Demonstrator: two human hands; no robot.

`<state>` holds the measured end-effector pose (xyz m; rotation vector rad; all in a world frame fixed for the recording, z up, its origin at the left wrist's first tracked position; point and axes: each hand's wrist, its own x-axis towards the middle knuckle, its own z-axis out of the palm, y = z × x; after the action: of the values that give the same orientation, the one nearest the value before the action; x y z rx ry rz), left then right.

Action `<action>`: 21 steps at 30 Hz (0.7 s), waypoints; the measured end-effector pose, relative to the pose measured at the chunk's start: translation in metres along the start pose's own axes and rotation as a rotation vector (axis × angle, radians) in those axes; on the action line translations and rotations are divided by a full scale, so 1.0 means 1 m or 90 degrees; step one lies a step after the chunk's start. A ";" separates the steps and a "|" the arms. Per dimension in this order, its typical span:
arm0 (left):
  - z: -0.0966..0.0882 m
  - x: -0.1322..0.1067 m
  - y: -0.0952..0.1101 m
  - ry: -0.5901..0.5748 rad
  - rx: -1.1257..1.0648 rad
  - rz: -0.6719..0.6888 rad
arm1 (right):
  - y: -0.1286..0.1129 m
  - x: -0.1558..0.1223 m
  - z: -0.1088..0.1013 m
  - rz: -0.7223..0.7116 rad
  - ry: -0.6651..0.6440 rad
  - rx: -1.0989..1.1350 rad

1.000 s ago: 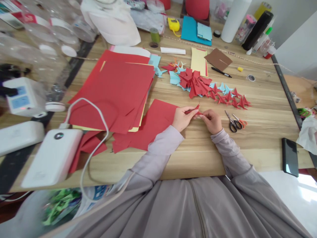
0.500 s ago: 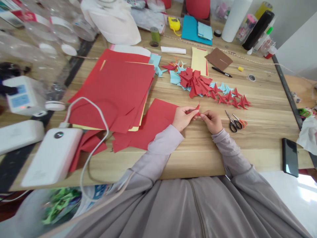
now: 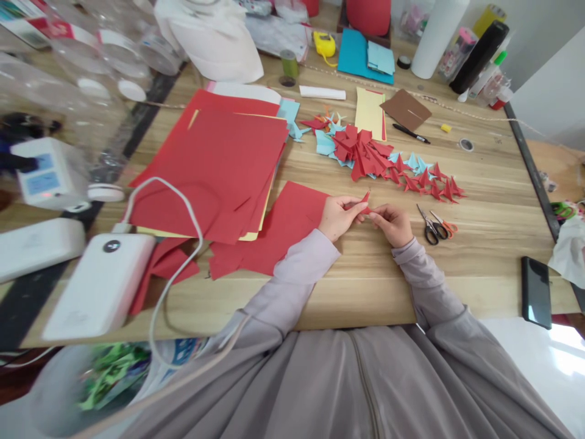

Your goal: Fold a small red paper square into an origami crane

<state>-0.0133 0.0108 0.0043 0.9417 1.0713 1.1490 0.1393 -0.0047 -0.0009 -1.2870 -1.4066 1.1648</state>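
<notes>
A small piece of folded red paper (image 3: 365, 199) is pinched between my hands above the table. My left hand (image 3: 337, 217) has its thumb and fingers closed on it, with one narrow point sticking up. At its lower right end, the fingertips of my right hand (image 3: 392, 224) are closed on the paper too. Under my left wrist lie red paper sheets (image 3: 292, 213). Beyond my hands is a heap of folded red paper pieces (image 3: 361, 152), with small red and light blue paper cranes (image 3: 425, 174) trailing off to its right.
Black-handled scissors (image 3: 432, 230) and orange-handled scissors (image 3: 448, 227) lie right of my hands. A large red paper stack (image 3: 228, 164) and a white power bank with cable (image 3: 98, 289) are on the left. A phone (image 3: 536, 292) rests at the right edge, a pen (image 3: 411, 133) farther back.
The view has shifted very slightly. Both hands stay on the folded red paper in nearly the same place.
</notes>
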 end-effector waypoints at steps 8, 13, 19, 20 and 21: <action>0.000 0.000 -0.002 -0.051 -0.012 0.013 | 0.004 -0.001 0.001 -0.031 0.010 -0.017; 0.000 -0.001 -0.003 -0.025 -0.003 0.008 | 0.004 -0.002 -0.001 -0.040 0.016 -0.003; 0.000 -0.006 0.006 -0.128 0.021 -0.023 | -0.004 -0.002 -0.002 -0.028 -0.028 0.082; 0.000 -0.007 0.008 -0.141 0.032 -0.034 | -0.005 -0.001 -0.002 -0.037 -0.031 0.082; 0.000 -0.008 0.009 -0.152 0.041 -0.042 | -0.006 -0.001 -0.002 -0.053 -0.027 0.080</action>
<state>-0.0156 0.0049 0.0139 1.0582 0.9426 0.9269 0.1406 -0.0055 0.0054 -1.1128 -1.3810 1.2104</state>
